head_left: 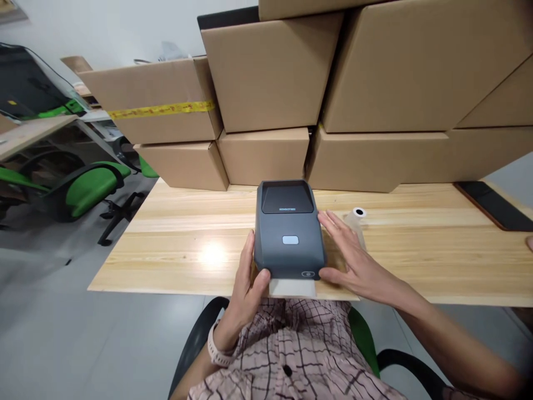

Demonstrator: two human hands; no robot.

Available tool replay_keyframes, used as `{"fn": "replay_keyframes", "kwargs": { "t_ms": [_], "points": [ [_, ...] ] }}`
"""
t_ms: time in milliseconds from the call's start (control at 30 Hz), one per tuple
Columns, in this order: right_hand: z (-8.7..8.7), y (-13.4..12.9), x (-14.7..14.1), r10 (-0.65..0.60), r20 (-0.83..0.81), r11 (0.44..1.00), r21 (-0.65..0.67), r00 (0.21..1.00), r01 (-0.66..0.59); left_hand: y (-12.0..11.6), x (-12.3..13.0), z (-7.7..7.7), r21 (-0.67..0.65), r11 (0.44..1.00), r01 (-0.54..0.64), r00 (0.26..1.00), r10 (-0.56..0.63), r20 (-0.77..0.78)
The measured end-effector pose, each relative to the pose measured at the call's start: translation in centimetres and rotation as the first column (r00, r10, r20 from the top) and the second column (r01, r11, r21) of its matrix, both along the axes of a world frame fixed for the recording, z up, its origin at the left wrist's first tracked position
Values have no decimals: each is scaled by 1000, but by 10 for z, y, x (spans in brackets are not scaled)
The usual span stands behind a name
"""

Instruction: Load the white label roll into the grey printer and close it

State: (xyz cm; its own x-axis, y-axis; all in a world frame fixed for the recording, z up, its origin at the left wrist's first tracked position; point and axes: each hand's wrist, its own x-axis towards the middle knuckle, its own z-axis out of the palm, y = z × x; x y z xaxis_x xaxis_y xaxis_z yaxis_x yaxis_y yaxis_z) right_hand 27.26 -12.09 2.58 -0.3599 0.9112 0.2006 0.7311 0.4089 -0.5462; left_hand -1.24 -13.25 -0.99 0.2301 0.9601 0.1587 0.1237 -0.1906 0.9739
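A dark grey label printer (290,228) stands upright on the wooden table in front of me. Its dark window is at the top, a pale button sits in the middle, and a white strip of paper (292,287) sticks out at the front. My left hand (249,283) holds the printer's left side, thumb at the front corner. On the opposite side, my right hand (353,258) presses against it with fingertips and thumb. Just behind my right hand lies a small roll (359,213) with a white end and a dark hole; its body is partly hidden.
Stacked cardboard boxes (266,72) line the back of the wooden table (179,239). A dark phone-like slab (495,204) lies at the right, with a fingertip (529,242) at the frame edge. Green chairs (94,189) and another desk (35,133) stand to the left.
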Motion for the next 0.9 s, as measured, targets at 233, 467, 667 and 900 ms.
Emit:
{"fn": "replay_keyframes", "kwargs": {
  "t_ms": [233, 467, 667, 900],
  "points": [
    [-8, -6, -6, 8, -40, 999, -31, 999, -9, 5, 4, -10, 100, 995, -9, 998, 15, -54],
    [27, 1, -5, 44, -76, 998, 51, 996, -40, 27, -1, 21, 250, 968, -7, 996, 28, -81],
    [65, 59, -12, 41, -165, 964, 265, 985, 5, 104, -2, 47, 362, 926, -105, 994, 92, 55],
    [90, 158, -22, -92, -296, 884, 415, 951, 215, 160, -4, 26, 5, 995, 101, 994, -102, 32]
  ]
}}
